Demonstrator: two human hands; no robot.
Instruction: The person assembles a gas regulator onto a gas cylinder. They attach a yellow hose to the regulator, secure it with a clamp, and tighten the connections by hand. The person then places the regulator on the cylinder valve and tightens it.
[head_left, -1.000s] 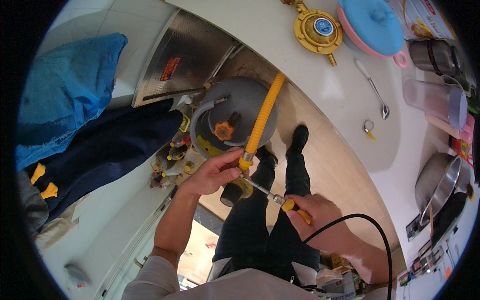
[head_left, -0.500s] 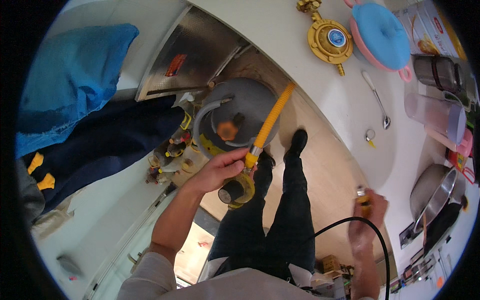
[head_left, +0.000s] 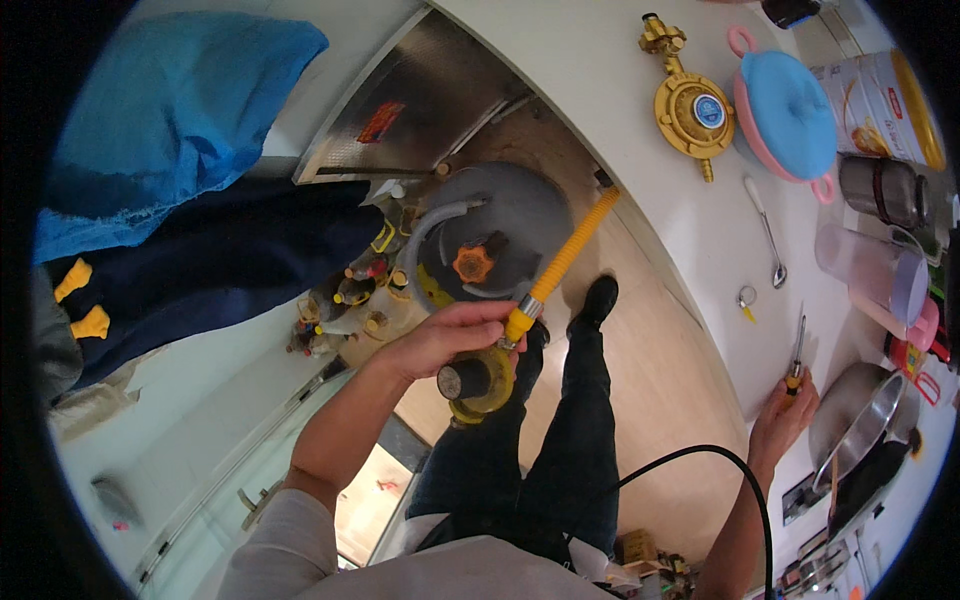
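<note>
My left hand [head_left: 445, 340] grips a brass gas regulator [head_left: 478, 380] where a yellow ribbed hose [head_left: 565, 255] joins it at a metal clamp. The hose runs up toward the counter edge. Below it stands a grey gas cylinder [head_left: 500, 225] with an orange valve knob [head_left: 472, 264]. My right hand [head_left: 785, 420] rests at the white counter [head_left: 640, 150], fingers on the yellow handle of a screwdriver [head_left: 797, 352] that lies on the surface.
On the counter lie a second brass regulator [head_left: 692, 108], a blue-lidded pink pot [head_left: 787, 112], a spoon [head_left: 768, 235], a small key [head_left: 747, 297], tins, cups and steel bowls [head_left: 865, 420]. Bottles [head_left: 345, 300] crowd beside the cylinder. A black cable [head_left: 690, 460] crosses my legs.
My right hand left the regulator's clamp, swung right with the screwdriver and brought it down onto the counter. My left hand kept its hold on the regulator and hose.
</note>
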